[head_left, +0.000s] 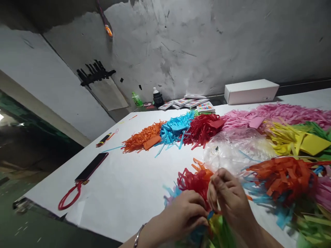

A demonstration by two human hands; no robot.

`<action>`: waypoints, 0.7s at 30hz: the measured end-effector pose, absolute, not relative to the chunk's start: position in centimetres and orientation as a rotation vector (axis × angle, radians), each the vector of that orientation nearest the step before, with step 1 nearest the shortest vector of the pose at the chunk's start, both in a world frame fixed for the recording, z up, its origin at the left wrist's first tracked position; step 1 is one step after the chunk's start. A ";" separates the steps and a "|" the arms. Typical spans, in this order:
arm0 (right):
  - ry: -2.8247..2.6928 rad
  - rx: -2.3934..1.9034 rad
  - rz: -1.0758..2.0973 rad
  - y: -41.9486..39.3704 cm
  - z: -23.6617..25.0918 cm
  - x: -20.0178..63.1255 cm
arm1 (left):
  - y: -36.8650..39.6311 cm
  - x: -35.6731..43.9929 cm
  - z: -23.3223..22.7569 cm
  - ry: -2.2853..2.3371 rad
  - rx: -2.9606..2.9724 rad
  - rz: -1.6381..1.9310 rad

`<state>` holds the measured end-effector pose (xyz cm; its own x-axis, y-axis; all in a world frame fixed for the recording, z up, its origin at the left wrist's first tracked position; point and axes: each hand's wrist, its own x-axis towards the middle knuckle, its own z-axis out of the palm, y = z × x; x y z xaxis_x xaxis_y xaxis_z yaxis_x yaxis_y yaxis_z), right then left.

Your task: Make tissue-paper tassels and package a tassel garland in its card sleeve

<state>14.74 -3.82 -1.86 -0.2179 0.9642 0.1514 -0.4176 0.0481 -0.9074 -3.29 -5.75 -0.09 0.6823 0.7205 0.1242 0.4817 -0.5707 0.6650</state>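
Note:
My left hand and my right hand meet at the near edge of the white table, both pinching a bunch of fringed coloured paper strips, red and orange on top, green and blue below. The fingers of both hands are closed on the strips. A bracelet shows on my left wrist. A clear plastic bag lies just beyond my hands.
Heaps of fringed paper lie across the table: orange, blue, red, pink, yellow. A phone with a red strap lies at left. A white box, small cards and bottles stand by the wall.

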 end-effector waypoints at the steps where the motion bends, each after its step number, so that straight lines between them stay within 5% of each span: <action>1: -1.088 -0.607 1.698 -3.9 -1.8 14.6 | -5.3 -3.5 0.7 0.897 2.264 0.513; 8: -1.218 -0.488 2.223 -4.4 -1.7 14.0 | 2.7 -3.9 2.2 1.112 2.193 0.775; 15: -1.543 -0.402 2.289 -4.3 -1.0 14.6 | 7.9 -1.7 -2.1 1.133 2.294 0.628; 21: -1.567 -0.400 2.301 -4.5 -1.0 14.6 | 7.1 -4.1 0.2 1.409 2.242 1.107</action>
<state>14.59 -4.46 -1.01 -0.9070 0.4187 -0.0460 -0.1106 -0.3421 -0.9331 -4.11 7.11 0.21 0.2349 0.8565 0.4596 0.6495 -0.4901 0.5814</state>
